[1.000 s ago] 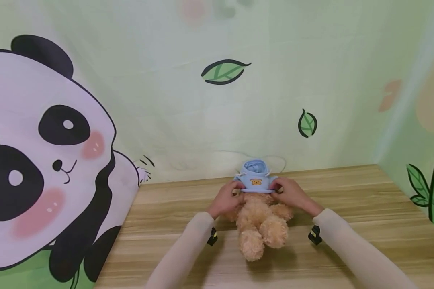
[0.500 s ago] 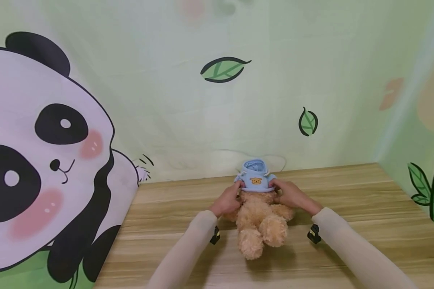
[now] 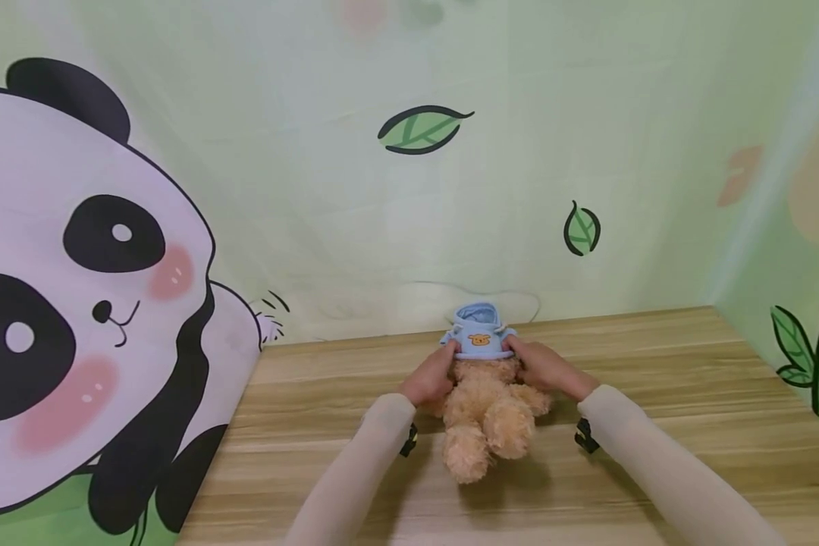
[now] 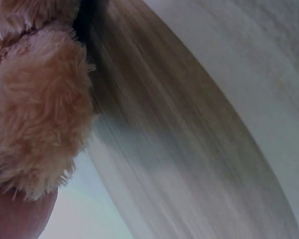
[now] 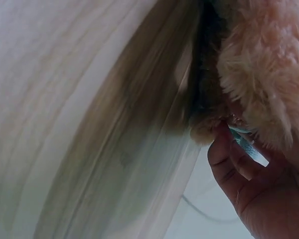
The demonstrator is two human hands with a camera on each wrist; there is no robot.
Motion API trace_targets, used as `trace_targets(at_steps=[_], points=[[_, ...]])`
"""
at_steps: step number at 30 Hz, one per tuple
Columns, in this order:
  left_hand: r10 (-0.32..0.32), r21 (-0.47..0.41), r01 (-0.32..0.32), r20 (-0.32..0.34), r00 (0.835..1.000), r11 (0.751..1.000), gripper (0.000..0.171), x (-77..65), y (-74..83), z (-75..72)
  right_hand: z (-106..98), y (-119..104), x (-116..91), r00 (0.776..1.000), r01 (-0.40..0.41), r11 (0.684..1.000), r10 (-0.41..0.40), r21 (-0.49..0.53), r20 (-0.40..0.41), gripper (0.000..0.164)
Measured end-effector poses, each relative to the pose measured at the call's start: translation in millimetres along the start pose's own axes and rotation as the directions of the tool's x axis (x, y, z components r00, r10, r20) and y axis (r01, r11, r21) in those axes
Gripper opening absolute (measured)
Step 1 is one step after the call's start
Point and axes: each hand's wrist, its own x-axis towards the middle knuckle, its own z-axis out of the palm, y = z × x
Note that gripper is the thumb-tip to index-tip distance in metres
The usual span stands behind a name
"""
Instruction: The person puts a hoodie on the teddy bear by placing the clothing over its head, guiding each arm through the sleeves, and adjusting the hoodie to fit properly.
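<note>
A fluffy light-brown plush toy (image 3: 481, 394) lies on the wooden table, its feet toward me. Its head end is covered by a small light-blue hoodie (image 3: 474, 327) with a yellow animal-face print and an open hood. At the hoodie's left lower edge, my left hand (image 3: 431, 378) pinches the hem with the thumb on top. My right hand (image 3: 547, 368) grips the opposite side of the hem the same way. Curled fingers of the right hand (image 5: 271, 199) show in the right wrist view beside the fur (image 5: 269, 69). Fur (image 4: 40, 109) fills the left wrist view's left side.
The wood-grain table (image 3: 655, 364) ends at a pale green fabric backdrop (image 3: 300, 227) printed with leaves and a large panda (image 3: 130, 303). A thin cord runs along the backdrop behind the hoodie. Dark wrist cameras sit under both sleeves.
Both hands, the hoodie and the plush toy have shifted slightly left. The hands have closed in lower along the plush's sides, fingers now more hidden. The head view has tilted a little.
</note>
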Motion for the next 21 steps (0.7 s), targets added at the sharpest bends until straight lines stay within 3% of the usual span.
trace_targets(at_steps=[6,12,21], points=[[0.008,-0.016,-0.008,0.007,1.0,1.0,0.051,0.4,-1.9,0.9,3.2,0.9,-0.4,1.0,0.018,1.0,-0.018,-0.023,-0.011,0.034],[0.036,-0.015,-0.036,-0.033,0.999,0.999,0.042,-1.0,-4.3,5.7,12.7,6.0,-0.2,0.999,0.021,1.0,-0.022,-0.024,-0.035,0.031],[0.114,0.084,-0.105,-0.109,0.988,0.991,0.035,-1.9,-9.5,11.7,12.1,4.2,4.4,0.996,0.029,1.0,-0.03,-0.009,-0.082,0.031]])
